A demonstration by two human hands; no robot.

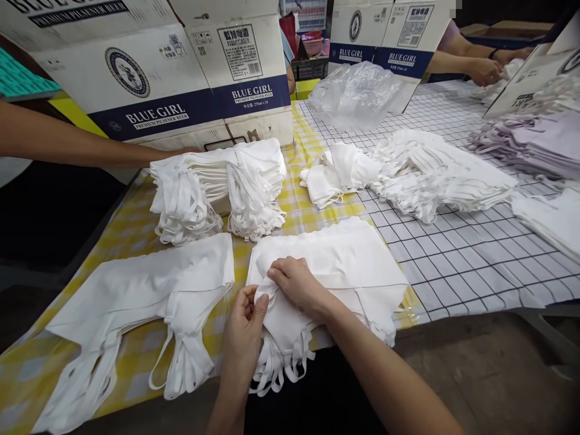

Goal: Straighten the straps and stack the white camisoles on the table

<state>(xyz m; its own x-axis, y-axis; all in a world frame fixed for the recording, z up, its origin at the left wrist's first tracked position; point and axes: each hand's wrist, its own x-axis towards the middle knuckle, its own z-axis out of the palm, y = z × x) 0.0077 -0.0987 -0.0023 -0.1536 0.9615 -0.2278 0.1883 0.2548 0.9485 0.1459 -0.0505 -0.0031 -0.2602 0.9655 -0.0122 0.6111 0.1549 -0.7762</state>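
Note:
A stack of white camisoles (pixel 344 260) lies flat in front of me, its thin straps hanging at the near table edge. My left hand (pixel 247 317) pinches the left edge of the top camisole between thumb and fingers. Just to its right, my right hand (pixel 296 284) has its fingers closed on the same cloth, bunching it slightly. Left of my hands, another stack of white camisoles (pixel 185 278) is spread with its straps toward me. Behind them stands a thicker folded stack (pixel 217 172) with its straps gathered in two bunches.
Cardboard beer boxes (pixel 181 78) stand at the back. A person's arm (pixel 90 136) reaches in from the left behind the thick stack. Clear plastic (pixel 357 93), more white garments (pixel 439 169) and lilac garments (pixel 534 142) lie rightward. Another person's hands (pixel 487 69) hold white cloth.

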